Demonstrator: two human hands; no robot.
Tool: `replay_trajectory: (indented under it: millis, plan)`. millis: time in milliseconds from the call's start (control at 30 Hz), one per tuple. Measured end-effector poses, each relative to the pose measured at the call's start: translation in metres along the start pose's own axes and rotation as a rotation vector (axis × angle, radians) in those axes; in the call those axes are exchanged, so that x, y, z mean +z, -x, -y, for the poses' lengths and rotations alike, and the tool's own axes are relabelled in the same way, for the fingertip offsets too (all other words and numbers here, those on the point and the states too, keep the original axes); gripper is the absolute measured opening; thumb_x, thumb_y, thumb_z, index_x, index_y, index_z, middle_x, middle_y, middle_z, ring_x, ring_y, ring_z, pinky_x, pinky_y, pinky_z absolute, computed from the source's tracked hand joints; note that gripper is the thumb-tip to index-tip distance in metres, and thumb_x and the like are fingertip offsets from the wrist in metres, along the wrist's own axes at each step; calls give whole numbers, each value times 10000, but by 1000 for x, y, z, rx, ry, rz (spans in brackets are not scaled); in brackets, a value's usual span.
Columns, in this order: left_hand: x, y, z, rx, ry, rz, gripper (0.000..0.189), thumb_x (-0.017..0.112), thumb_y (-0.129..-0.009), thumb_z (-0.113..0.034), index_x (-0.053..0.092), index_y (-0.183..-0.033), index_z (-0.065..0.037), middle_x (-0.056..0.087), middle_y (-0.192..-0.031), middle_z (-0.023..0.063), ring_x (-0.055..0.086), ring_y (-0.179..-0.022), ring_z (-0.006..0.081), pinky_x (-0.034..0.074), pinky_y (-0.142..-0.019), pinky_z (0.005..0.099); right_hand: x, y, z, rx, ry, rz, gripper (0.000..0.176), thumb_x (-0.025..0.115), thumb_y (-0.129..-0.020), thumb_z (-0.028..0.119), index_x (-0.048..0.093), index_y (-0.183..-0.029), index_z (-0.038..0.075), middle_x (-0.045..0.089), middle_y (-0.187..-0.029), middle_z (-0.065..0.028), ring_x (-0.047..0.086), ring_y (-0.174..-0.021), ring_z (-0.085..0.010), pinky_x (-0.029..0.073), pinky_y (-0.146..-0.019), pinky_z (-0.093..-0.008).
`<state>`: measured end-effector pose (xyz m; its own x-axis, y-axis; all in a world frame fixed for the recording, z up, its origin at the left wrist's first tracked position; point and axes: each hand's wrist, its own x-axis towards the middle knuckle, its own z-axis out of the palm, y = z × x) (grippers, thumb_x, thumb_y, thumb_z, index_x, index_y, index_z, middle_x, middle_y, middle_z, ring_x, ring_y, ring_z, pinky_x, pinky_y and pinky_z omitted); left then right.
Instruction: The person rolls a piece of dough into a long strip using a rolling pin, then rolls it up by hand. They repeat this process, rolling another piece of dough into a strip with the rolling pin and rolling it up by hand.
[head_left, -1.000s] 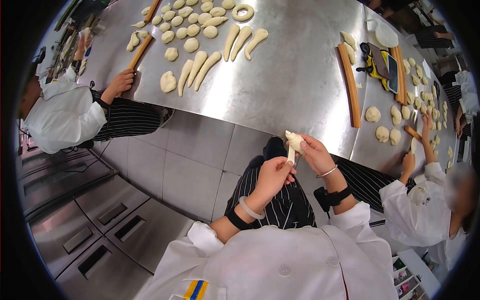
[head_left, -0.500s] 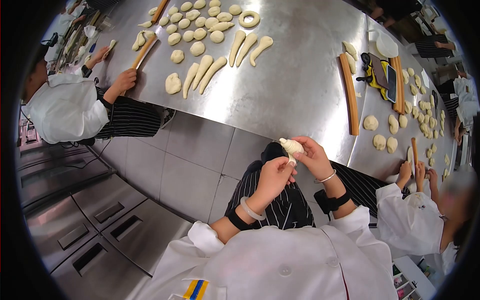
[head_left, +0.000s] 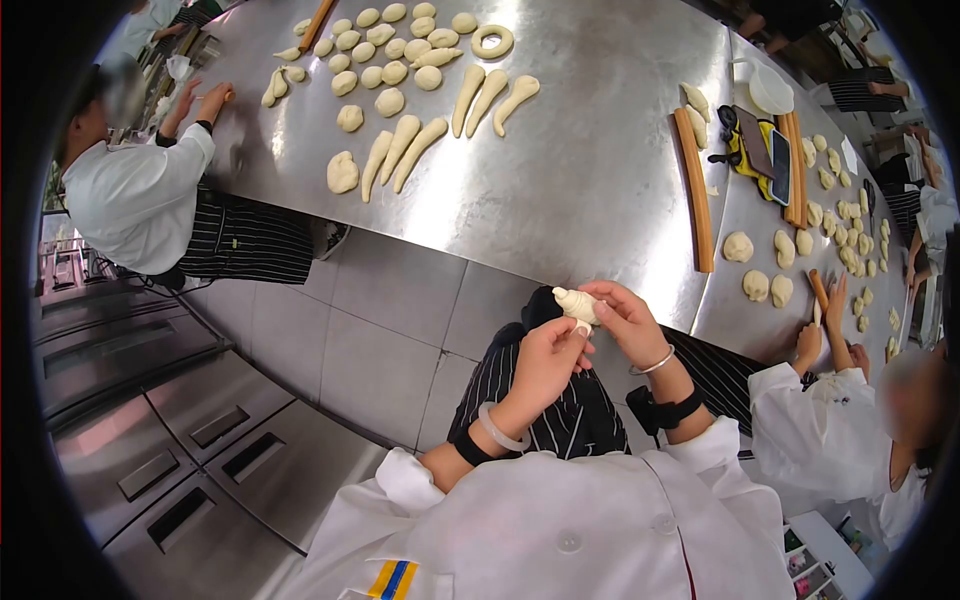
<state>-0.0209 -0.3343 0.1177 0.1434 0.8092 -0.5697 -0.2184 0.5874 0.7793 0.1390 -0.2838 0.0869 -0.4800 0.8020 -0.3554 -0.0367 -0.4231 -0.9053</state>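
A pale spiral-wrapped dough roll (head_left: pixel 575 305), narrow at its far end, is held up in front of my body by both hands. My right hand (head_left: pixel 628 322) curls its thumb and fingers around the right side of the roll. Below it, my left hand (head_left: pixel 552 360) is closed on the dough strip at the roll's lower end. The fingers partly cover that strip. On the steel table (head_left: pixel 590 170) beyond lie several tapered dough pieces (head_left: pixel 487 103), a dough ring (head_left: pixel 492 41) and many round dough balls (head_left: pixel 390 102).
A wooden rolling pin (head_left: pixel 695 190) lies to the right, with a phone (head_left: pixel 781 165) and a white scoop (head_left: pixel 770 88) past it. One co-worker (head_left: pixel 140 200) stands at the left, another (head_left: pixel 815 420) at the right with a rolling pin. Steel drawers (head_left: pixel 220 430) line the lower left.
The dough roll has turned slightly and dropped a little in my hands. The left co-worker's hands have moved farther back on the table, and the rolling pin there no longer lies across the near area.
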Motion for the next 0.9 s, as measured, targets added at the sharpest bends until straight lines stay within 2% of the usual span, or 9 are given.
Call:
replay_trajectory:
  millis: [67,167,500,600,667,900]
  plan:
    - [2,5,-2,5,-16,2,200,493,-953,-160,608,-950,4,625,-759,41,588,-617,84,461,-559,200,0,1,-1,90,-260,25,328,460,-977,186,493,-1255,14,577,-1165,-89,557,-1035,-160,460,-896,-305]
    - [4,13,-6,7,-21,14,203,493,-954,-160,609,-945,6,625,-759,43,589,-617,86,463,-560,200,5,3,8,109,-386,-27,342,439,-987,210,493,-1257,6,576,-1165,-101,561,-1025,-161,470,-882,-305]
    - [4,20,-8,-44,33,9,204,489,-956,-170,601,-950,0,611,-749,37,586,-619,91,453,-571,203,-5,0,-13,76,-381,-5,356,445,-986,209,512,-1239,-32,589,-1142,-101,567,-996,-156,476,-843,-286]
    - [6,20,-10,-33,25,9,207,486,-957,-173,601,-953,-1,611,-752,36,585,-621,90,450,-571,203,-4,1,-10,60,-284,-17,343,461,-979,195,525,-1225,-35,601,-1123,-95,570,-993,-152,466,-855,-274]
    - [6,19,-12,-31,28,1,207,485,-958,-174,601,-955,-2,611,-753,35,585,-622,90,449,-572,203,-2,4,0,31,-23,-45,326,494,-958,157,530,-1221,-33,607,-1117,-88,568,-1015,-154,455,-884,-273]
    - [8,15,-10,-34,44,-2,208,501,-952,-184,604,-971,-4,612,-756,37,587,-629,96,457,-581,211,8,8,9,-83,-159,-103,322,576,-884,34,543,-1198,-27,587,-1161,-103,559,-1055,-161,446,-918,-286]
